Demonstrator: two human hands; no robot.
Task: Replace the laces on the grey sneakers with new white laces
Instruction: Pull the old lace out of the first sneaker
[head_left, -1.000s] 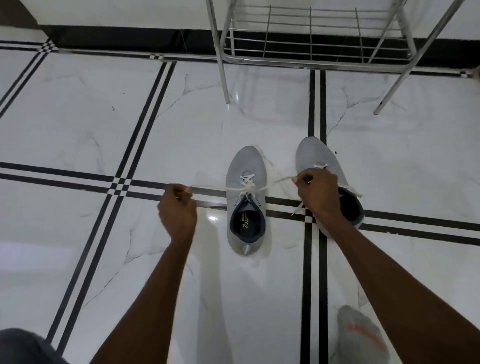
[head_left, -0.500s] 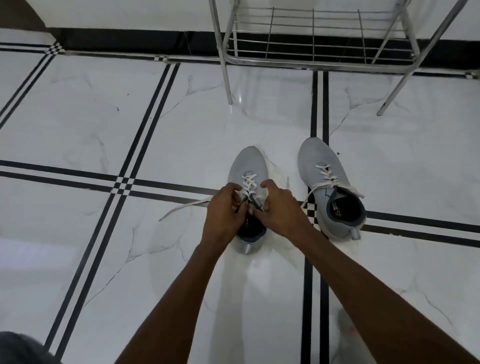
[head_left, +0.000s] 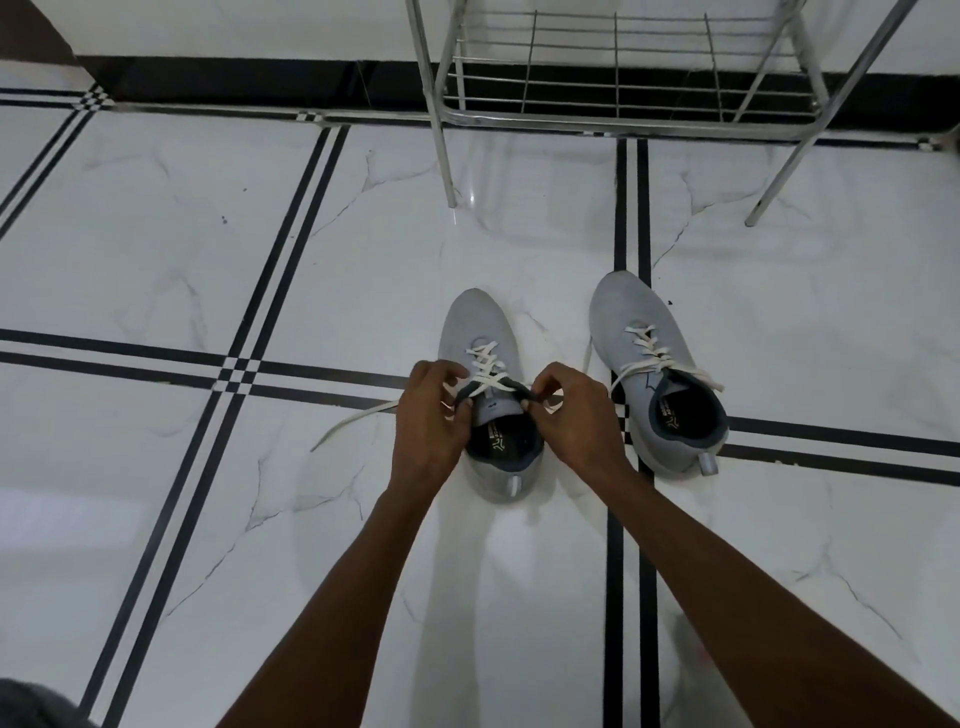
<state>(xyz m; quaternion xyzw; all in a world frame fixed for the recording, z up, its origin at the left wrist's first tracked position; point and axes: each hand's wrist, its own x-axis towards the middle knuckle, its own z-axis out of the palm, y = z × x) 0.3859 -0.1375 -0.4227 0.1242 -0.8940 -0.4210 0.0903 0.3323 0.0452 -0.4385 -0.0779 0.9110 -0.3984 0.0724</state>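
The near grey sneaker (head_left: 485, 415) sits on the floor just below the middle of the scene, toe toward twelve o'clock, heel tab toward six. A white lace (head_left: 485, 364) crisscrosses its eyelets, and one loose end trails off across the tile toward eight o'clock. The left hand (head_left: 428, 421) is at the shoe's nine o'clock side, fingers curled and pinching the collar edge by the top eyelets; the right hand (head_left: 574, 410) does the same from three o'clock, thumb and fingers nipping the dark rim beside the tongue. I cannot tell whether either also holds lace. The second grey sneaker (head_left: 657, 374) stands just beside it at about two o'clock, laced in white with loose ends draped over its sides. Beyond, at twelve o'clock, a metal rack (head_left: 618, 67) stands against the wall on the white marble floor (head_left: 208, 260) with black stripes.
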